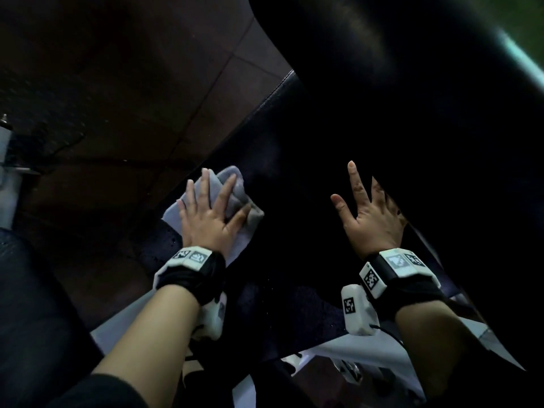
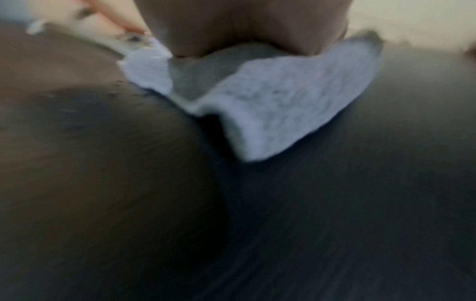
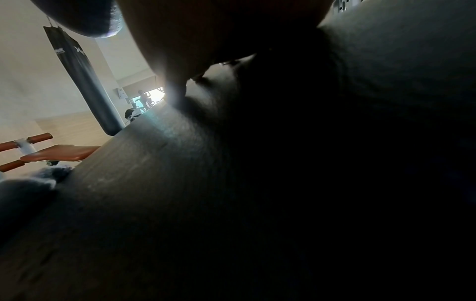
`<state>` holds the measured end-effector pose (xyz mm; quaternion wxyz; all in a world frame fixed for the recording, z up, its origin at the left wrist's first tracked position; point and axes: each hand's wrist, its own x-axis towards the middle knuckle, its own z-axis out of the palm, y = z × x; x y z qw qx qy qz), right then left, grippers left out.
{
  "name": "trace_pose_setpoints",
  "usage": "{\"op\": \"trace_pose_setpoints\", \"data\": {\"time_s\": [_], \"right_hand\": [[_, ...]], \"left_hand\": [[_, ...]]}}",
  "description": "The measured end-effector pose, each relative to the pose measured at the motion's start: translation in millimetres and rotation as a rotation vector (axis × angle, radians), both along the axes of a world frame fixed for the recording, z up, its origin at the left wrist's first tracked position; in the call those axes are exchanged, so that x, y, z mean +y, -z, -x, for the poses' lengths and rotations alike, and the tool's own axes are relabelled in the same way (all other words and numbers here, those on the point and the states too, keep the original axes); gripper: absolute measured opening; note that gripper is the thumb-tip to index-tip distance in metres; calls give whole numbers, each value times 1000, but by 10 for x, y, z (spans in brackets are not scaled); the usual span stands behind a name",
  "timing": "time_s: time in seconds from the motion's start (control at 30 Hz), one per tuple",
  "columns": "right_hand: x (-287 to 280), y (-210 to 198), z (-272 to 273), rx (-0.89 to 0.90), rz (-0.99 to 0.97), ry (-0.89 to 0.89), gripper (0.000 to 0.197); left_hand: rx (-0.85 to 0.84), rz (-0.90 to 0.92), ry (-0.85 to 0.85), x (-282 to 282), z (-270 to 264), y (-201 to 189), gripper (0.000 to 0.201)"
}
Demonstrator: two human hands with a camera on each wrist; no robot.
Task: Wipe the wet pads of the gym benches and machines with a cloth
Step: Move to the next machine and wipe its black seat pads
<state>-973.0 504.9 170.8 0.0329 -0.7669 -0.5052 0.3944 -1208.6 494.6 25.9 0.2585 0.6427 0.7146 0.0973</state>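
Observation:
A black bench pad (image 1: 294,184) runs from the lower middle up to the right in the head view. My left hand (image 1: 210,212) lies flat with spread fingers on a crumpled pale grey cloth (image 1: 232,198), pressing it onto the pad's left edge. In the left wrist view the cloth (image 2: 278,106) bunches under my palm on the dark pad (image 2: 335,203). My right hand (image 1: 368,213) rests flat on the pad's right side, fingers straight and spread; its outer fingers are hidden under a second black pad (image 1: 412,83) above. Small water drops show on the pad near my left wrist.
Dark brown floor tiles (image 1: 117,83) lie to the left, with a metal machine part (image 1: 7,160) at the left edge. The white bench frame (image 1: 353,354) shows below the pad. The right wrist view shows a hanging punching bag (image 3: 82,81) and a brown padded bench (image 3: 61,154).

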Motion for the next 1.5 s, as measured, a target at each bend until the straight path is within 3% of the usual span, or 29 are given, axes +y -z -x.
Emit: {"op": "trace_pose_setpoints", "data": {"time_s": [0.13,0.27,0.37,0.43,0.5,0.53,0.57,0.63,0.73,0.87,1.0,1.1,1.27,1.5], "right_hand": [[-22,26,-31,16,17,-23,54],[-20,50,-58,-50,-40,-89,53],[-55,218,-29,-322,-209,-182,54],[-99,362,78,-436,-457,-263,57],[-162,522,268,-397,-525,-389,60],[-226,615,383,-382,-538,-479,60],[-299,694,504,-380,-543,-572,61],[-432,828,690,-440,-508,-732,65],[-453,948,688,-547,-456,-836,59],[-420,874,383,-604,-464,-792,62],[-747,761,-135,-664,-459,-723,63],[-1238,815,-323,-672,-496,-786,60],[-1704,1126,101,-590,-556,-912,57],[-995,1219,653,-552,-635,-849,51]], "left_hand": [[-20,61,-80,203,-363,-226,69],[-55,26,163,132,-781,-298,74],[-98,-5,316,-23,-985,-355,74],[-277,-35,320,-57,-906,-375,69],[-581,-67,205,-41,-688,-385,58],[-642,-94,146,-41,-548,-376,53],[-585,-124,99,-47,-396,-366,51],[-307,-90,21,-88,-82,-316,57],[-59,126,-58,-178,299,-241,66],[-155,346,-101,-278,466,-75,63],[-142,307,-96,-326,463,-4,65],[-138,299,-99,-333,446,-2,66],[-93,298,-88,-332,409,-23,66],[-124,277,-108,-347,448,-1,69]]}}
